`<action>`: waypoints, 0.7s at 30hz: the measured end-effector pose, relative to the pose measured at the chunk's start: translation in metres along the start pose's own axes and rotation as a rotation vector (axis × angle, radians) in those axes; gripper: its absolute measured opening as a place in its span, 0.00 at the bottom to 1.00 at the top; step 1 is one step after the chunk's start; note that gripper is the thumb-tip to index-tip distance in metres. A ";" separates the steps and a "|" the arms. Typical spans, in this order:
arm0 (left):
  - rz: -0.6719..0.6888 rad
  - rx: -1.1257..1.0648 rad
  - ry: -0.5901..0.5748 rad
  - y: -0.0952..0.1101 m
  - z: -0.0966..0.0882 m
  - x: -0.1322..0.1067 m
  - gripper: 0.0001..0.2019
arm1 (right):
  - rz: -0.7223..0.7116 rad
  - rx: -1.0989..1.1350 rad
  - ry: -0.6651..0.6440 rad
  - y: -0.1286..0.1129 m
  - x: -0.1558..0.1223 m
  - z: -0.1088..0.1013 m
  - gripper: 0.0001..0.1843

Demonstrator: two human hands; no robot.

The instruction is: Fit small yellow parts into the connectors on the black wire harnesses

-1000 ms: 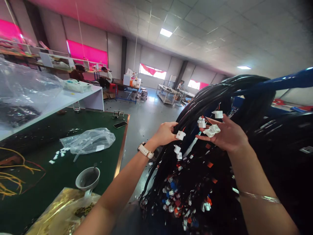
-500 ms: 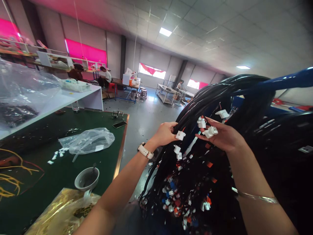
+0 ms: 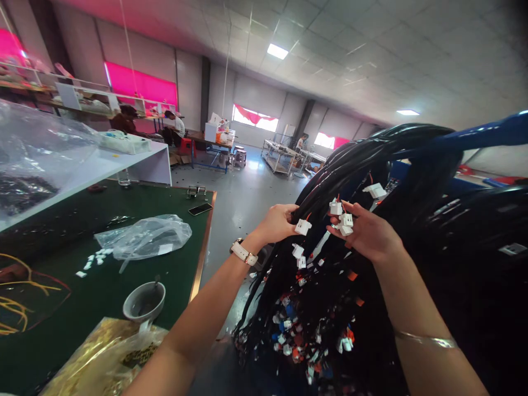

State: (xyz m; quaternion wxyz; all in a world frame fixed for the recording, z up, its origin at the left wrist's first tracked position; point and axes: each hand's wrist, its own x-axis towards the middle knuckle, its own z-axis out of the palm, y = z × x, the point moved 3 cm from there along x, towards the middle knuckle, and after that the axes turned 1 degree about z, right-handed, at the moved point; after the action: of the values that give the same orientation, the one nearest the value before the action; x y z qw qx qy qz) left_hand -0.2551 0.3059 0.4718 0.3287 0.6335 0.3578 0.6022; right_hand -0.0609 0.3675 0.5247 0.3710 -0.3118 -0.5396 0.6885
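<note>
Bundles of black-sleeved wire harnesses (image 3: pixel 342 159) hang over a blue bar (image 3: pixel 487 132). My left hand (image 3: pixel 278 224) is closed at the left edge of the bundle, its fingertips partly hidden, with a white plug connector (image 3: pixel 303 227) at its thumb. My right hand (image 3: pixel 373 234) has its fingers curled around white wire connectors (image 3: pixel 345 224), which lie against its fingertips. Another white connector (image 3: pixel 374 191) hangs just above that hand. Below both hands dangle many connector ends in white, blue, red and orange (image 3: pixel 295 335).
On the left, a green-topped table (image 3: pixel 181 286) carries a grey bowl (image 3: pixel 144 301), a clear plastic bag (image 3: pixel 150 236), small white connectors (image 3: pixel 99 257) and a phone (image 3: pixel 200 209). A white shelf (image 3: pixel 144 159) stands above it. Several people sit at far benches.
My right hand has shifted a little left toward my left hand, and the connectors in it have turned. My left hand stays nearly in place.
</note>
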 end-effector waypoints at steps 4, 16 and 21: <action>-0.001 0.058 0.012 0.002 -0.001 -0.001 0.16 | -0.010 0.013 0.000 -0.003 0.000 -0.003 0.14; 0.001 0.081 0.016 0.007 -0.001 -0.002 0.14 | -0.039 -0.014 0.006 -0.003 0.000 -0.001 0.20; 0.001 0.100 0.020 0.004 -0.001 -0.002 0.13 | -0.044 -0.100 0.052 -0.002 0.003 0.001 0.27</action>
State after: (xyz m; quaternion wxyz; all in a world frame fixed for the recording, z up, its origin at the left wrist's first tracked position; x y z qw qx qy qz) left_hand -0.2560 0.3019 0.4744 0.2929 0.6430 0.3905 0.5902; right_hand -0.0631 0.3695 0.5270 0.3840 -0.3356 -0.5703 0.6439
